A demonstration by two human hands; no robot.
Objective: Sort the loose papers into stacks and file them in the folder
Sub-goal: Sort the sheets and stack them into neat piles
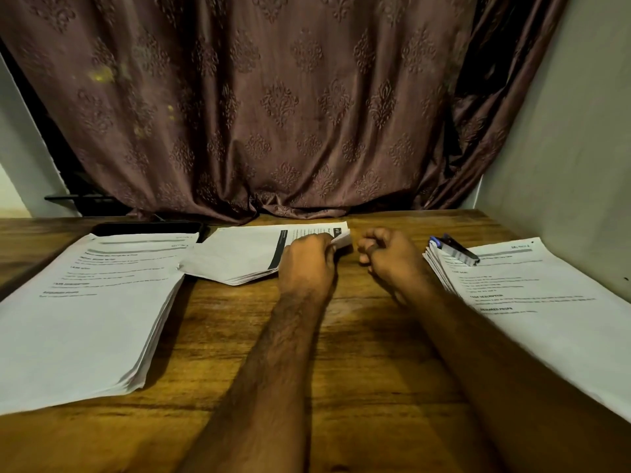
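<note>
Three paper stacks are laid on the surface (358, 336): one (88, 312) at nine o'clock, one (246, 254) at twelve, one (546, 302) at three, topped by a stapler (457, 252).

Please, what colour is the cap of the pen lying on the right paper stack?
Blue; the pen shows in the head view, on the stack's far corner.

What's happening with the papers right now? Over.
Left hand grips middle stack edge. Right hand curled, empty. Stapler sits on right stack.
</note>
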